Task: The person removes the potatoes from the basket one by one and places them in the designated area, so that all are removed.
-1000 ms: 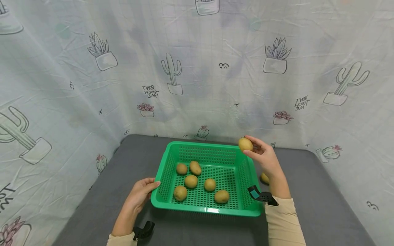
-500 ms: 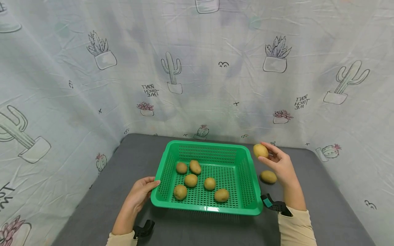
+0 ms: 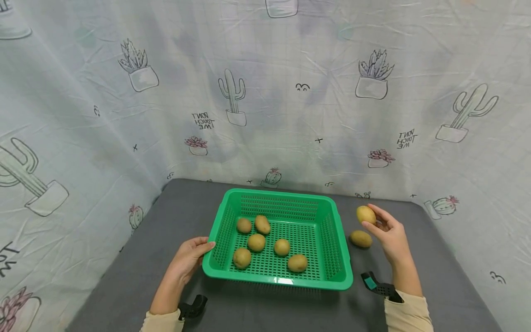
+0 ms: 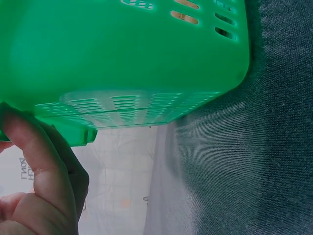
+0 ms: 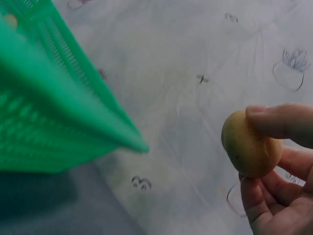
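Note:
A green plastic basket [image 3: 277,283] with slotted walls stands on the grey table, several potatoes [image 3: 256,242] lying on its floor. My left hand [image 3: 187,259] grips the basket's left rim, thumb on top and fingers beneath; the left wrist view shows the curled fingers [image 4: 46,161] under that rim. To the right of the basket, my right hand [image 3: 390,233] pinches a potato [image 5: 249,144] between thumb and fingertips, held up above the table. Another potato [image 3: 360,239] lies on the table just below it, close to the basket's right wall.
The grey cloth-covered table [image 3: 182,203] reaches back to a pale curtain [image 3: 274,101] printed with cacti and potted plants. Black straps with camera mounts [image 3: 382,287] sit on both wrists.
My right hand has carried its potato from over the basket's back right corner rightward and lower, outside the basket, uncovering the potato on the table. The left hand stays on the rim.

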A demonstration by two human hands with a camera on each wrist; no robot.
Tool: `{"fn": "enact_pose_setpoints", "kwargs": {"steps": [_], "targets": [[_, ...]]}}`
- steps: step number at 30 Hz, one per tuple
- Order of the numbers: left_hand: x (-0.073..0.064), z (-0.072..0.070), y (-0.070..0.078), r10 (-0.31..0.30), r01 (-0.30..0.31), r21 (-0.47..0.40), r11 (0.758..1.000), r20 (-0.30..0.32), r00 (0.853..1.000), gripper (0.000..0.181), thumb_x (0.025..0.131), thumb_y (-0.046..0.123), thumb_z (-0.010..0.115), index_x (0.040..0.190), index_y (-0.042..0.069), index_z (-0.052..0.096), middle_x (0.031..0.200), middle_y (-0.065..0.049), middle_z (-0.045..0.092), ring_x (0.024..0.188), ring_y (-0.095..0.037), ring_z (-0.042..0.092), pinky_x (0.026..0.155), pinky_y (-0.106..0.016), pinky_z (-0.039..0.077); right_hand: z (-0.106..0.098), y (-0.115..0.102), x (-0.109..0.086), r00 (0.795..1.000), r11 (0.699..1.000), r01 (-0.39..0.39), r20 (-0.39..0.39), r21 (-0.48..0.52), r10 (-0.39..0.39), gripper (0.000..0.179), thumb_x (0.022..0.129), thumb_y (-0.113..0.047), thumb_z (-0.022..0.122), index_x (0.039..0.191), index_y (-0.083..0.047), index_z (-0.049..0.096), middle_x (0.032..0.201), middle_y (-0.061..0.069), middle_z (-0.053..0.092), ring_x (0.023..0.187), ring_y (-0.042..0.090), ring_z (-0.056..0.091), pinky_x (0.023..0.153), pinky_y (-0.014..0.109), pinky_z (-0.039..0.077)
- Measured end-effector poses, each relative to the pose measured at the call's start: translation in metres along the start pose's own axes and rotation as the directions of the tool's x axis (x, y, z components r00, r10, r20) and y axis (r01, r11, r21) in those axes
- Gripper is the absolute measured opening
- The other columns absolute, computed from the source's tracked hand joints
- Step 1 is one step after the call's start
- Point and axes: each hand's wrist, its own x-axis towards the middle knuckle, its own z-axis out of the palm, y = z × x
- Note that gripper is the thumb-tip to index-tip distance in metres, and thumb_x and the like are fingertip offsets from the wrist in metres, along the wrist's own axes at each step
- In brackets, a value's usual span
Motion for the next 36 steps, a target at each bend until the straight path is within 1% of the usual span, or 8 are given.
{"fn": "enact_pose_setpoints", "kwargs": {"steps": [7, 14, 18, 22, 25, 29, 33, 36], "targets": [[0.000, 0.000, -0.001, -0.004, 0.004, 0.002, 1.000, -0.003, 1.000, 0.039, 0.095, 0.016, 0.057, 0.121, -0.013, 0.050, 0.079, 0.001, 0.062, 0.062, -0.007, 0.056, 0.063, -0.026, 0.050, -0.014, 0.017, -0.009, 0.998, 0.998, -0.038, -0.043, -0.056, 0.035, 0.054, 0.087, 0.001, 0.065, 0.137, 0.008, 0.043, 0.112, -0.013, 0.057, 0.094, -0.004, 0.059, 0.076, 0.009, 0.047], [0.000, 0.000, -0.002, 0.004, -0.004, -0.004, 1.000, 0.018, 1.000, 0.039, 0.096, 0.015, 0.057, 0.121, -0.013, 0.049, 0.078, 0.002, 0.062, 0.060, -0.007, 0.055, 0.061, -0.025, 0.049, -0.026, 0.032, -0.018, 0.990, 0.982, -0.101, -0.115, -0.160, 0.083, 0.055, 0.089, -0.006, 0.066, 0.138, 0.005, 0.044, 0.109, -0.020, 0.056, 0.092, -0.009, 0.058, 0.075, 0.006, 0.045], [0.000, -0.001, -0.001, 0.010, -0.009, -0.010, 1.000, 0.024, 1.000, 0.039, 0.096, 0.016, 0.056, 0.121, -0.014, 0.049, 0.078, 0.002, 0.063, 0.060, -0.006, 0.055, 0.061, -0.025, 0.049, -0.032, 0.042, -0.021, 0.981, 0.976, -0.157, -0.135, -0.152, 0.137, 0.057, 0.089, -0.007, 0.066, 0.140, 0.004, 0.042, 0.109, -0.022, 0.054, 0.092, -0.012, 0.057, 0.075, 0.005, 0.045], [-0.001, -0.001, -0.001, 0.006, -0.005, -0.011, 1.000, 0.024, 1.000, 0.039, 0.096, 0.016, 0.056, 0.121, -0.014, 0.049, 0.080, 0.001, 0.063, 0.062, -0.007, 0.057, 0.062, -0.025, 0.050, -0.037, 0.052, -0.023, 0.970, 0.957, -0.209, -0.168, -0.201, 0.176, 0.058, 0.090, -0.011, 0.066, 0.141, 0.003, 0.041, 0.107, -0.028, 0.051, 0.091, -0.015, 0.054, 0.074, 0.004, 0.044], [-0.002, -0.001, 0.000, 0.004, -0.003, -0.009, 1.000, 0.019, 1.000, 0.039, 0.096, 0.015, 0.056, 0.121, -0.014, 0.049, 0.080, 0.001, 0.063, 0.062, -0.007, 0.057, 0.063, -0.025, 0.050, -0.039, 0.059, -0.024, 0.962, 0.941, -0.233, -0.203, -0.246, 0.185, 0.058, 0.090, -0.014, 0.066, 0.140, 0.003, 0.042, 0.104, -0.031, 0.050, 0.089, -0.017, 0.052, 0.074, 0.004, 0.043], [-0.002, 0.000, 0.000, 0.007, -0.007, -0.004, 1.000, 0.013, 1.000, 0.038, 0.096, 0.015, 0.057, 0.120, -0.013, 0.050, 0.078, 0.001, 0.062, 0.061, -0.007, 0.055, 0.062, -0.025, 0.049, -0.042, 0.069, -0.027, 0.952, 0.942, -0.242, -0.246, -0.233, 0.184, 0.057, 0.089, -0.011, 0.067, 0.137, 0.006, 0.044, 0.103, -0.031, 0.050, 0.088, -0.019, 0.053, 0.073, 0.002, 0.043], [-0.002, 0.000, 0.000, 0.008, -0.008, -0.002, 1.000, 0.008, 1.000, 0.037, 0.095, 0.015, 0.057, 0.118, -0.012, 0.051, 0.077, 0.001, 0.061, 0.059, -0.007, 0.053, 0.060, -0.025, 0.048, -0.046, 0.078, -0.028, 0.945, 0.933, -0.256, -0.269, -0.253, 0.187, 0.057, 0.089, -0.013, 0.068, 0.136, 0.008, 0.044, 0.100, -0.034, 0.049, 0.086, -0.020, 0.052, 0.073, 0.002, 0.042], [-0.002, 0.001, 0.000, 0.006, -0.006, -0.003, 1.000, 0.003, 1.000, 0.036, 0.095, 0.015, 0.057, 0.118, -0.012, 0.051, 0.076, 0.001, 0.060, 0.059, -0.007, 0.053, 0.060, -0.025, 0.048, -0.049, 0.081, -0.028, 0.939, 0.921, -0.284, -0.273, -0.268, 0.210, 0.059, 0.089, -0.016, 0.068, 0.137, 0.008, 0.043, 0.096, -0.036, 0.048, 0.083, -0.021, 0.051, 0.071, 0.002, 0.042]]}}
